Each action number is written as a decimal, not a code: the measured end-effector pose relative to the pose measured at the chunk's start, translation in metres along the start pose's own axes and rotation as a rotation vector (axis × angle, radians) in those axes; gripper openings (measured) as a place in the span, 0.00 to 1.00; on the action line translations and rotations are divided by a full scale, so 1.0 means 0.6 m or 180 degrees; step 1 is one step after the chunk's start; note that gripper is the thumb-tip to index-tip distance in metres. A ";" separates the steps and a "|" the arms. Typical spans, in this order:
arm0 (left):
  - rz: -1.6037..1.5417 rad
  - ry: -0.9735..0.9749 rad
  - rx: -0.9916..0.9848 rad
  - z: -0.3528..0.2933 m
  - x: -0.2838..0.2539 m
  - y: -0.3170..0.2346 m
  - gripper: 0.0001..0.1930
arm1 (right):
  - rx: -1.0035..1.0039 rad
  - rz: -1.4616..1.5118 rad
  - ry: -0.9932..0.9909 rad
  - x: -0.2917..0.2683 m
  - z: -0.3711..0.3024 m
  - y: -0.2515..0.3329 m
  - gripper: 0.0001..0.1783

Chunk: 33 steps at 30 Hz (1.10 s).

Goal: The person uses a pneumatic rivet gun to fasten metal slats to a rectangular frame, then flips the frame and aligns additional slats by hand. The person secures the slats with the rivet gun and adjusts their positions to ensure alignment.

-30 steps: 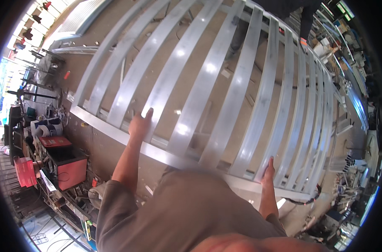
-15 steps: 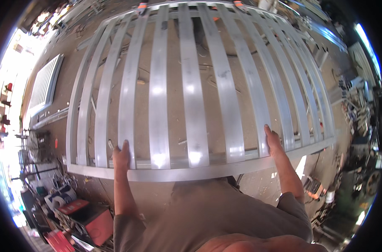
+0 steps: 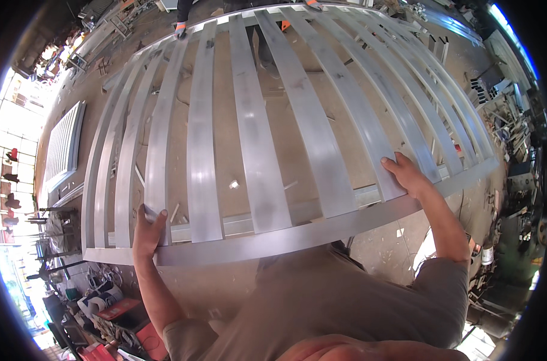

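Observation:
A large slatted metal panel, silver-grey with several flat bars inside a frame, spans the view in front of my body. Around its near rail, left of the middle, my left hand is closed, thumb over a slat. My right hand grips the same rail further right, beside another slat; the fingers beneath are partly hidden. At the far rail another person's gloved hands, one at the left and one at the right, hold the panel.
Another slatted panel lies on the floor at the left. A red and black machine stands at the lower left among clutter. Metal profiles and scraps lie along the right side. Small offcuts are on the floor under the panel.
The panel has tilted in view, its near left corner lower and its right side higher. My left hand has shifted left and down, my right hand right and slightly up, both still gripping.

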State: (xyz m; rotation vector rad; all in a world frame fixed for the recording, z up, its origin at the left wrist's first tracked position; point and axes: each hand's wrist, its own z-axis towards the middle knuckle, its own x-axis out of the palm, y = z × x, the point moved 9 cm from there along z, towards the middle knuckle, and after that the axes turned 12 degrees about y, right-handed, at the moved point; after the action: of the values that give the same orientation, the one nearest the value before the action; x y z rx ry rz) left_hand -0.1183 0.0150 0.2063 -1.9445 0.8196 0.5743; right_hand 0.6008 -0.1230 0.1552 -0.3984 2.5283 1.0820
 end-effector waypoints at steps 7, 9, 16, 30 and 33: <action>0.1920 -0.2050 0.1903 -0.161 -0.017 -0.116 0.37 | 0.0170 0.0007 0.0129 -0.008 -0.026 0.040 0.55; 0.0950 -0.1569 0.3184 -0.263 0.055 -0.116 0.24 | 0.0185 0.0088 0.0041 -0.014 -0.029 0.044 0.55; -0.0285 -0.1229 0.3235 -0.295 0.208 -0.074 0.12 | 0.0108 0.0317 0.0004 -0.015 -0.065 0.103 0.54; -0.4398 0.0331 0.2823 0.077 0.246 -0.093 0.25 | -0.0012 0.0122 0.0017 -0.054 -0.056 0.197 0.50; -0.4636 -0.0138 0.3204 0.093 0.156 -0.130 0.27 | 0.0051 0.0017 0.0009 -0.061 -0.073 0.204 0.51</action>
State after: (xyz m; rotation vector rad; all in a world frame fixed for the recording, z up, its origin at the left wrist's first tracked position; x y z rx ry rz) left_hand -0.0014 0.0628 0.1614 -1.0863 -0.4263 -0.5943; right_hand 0.5764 -0.0694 0.2768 -0.3894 2.5405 1.0631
